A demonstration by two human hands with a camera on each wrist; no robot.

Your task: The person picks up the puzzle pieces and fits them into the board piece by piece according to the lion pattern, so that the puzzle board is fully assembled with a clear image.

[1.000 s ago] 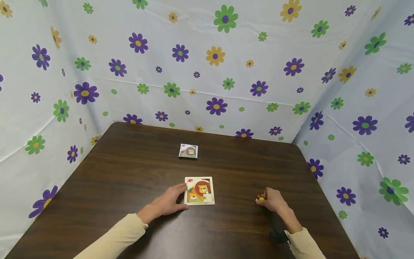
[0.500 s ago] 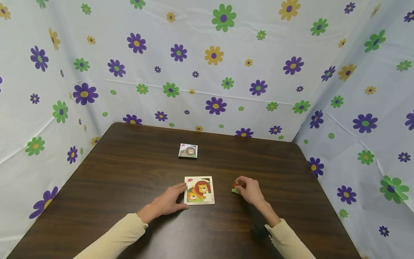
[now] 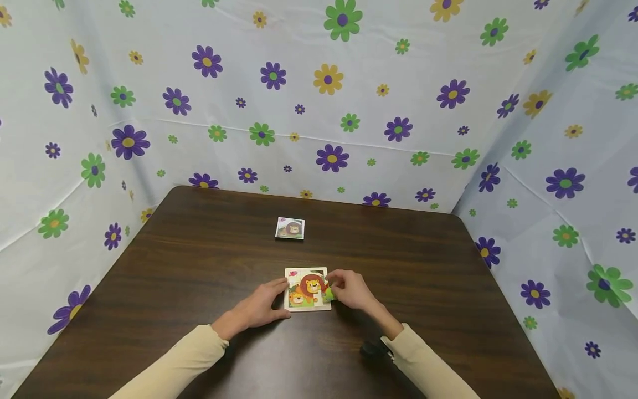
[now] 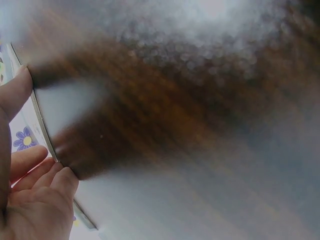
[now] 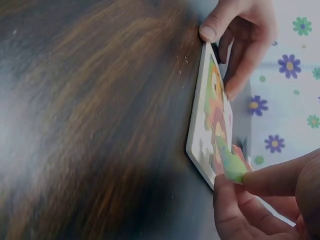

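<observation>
A square wooden puzzle board (image 3: 306,309) with a lion picture lies on the table, with a bare gap at its lower right. My left hand (image 3: 256,305) rests at the board's left edge, thumb and fingers stretched apart and touching it. Over the board's right side, my right hand (image 3: 351,290) pinches a green and red puzzle piece (image 3: 329,295) between thumb and fingers. In the right wrist view the piece (image 5: 231,166) is tilted at the board's edge. Whether it touches the board I cannot tell. The left wrist view shows mostly tabletop beside my left fingers (image 4: 65,182).
Behind the board on the dark wooden table (image 3: 209,238) lies a small card (image 3: 290,228) with a similar lion picture. White cloth (image 3: 299,144) printed with flowers hangs around the table's back and sides. A black device (image 3: 371,349) sits under my right wrist.
My right hand has moved left across the table, carrying the puzzle piece from the right side to the board's right edge. The left hand stays at the board's left edge.
</observation>
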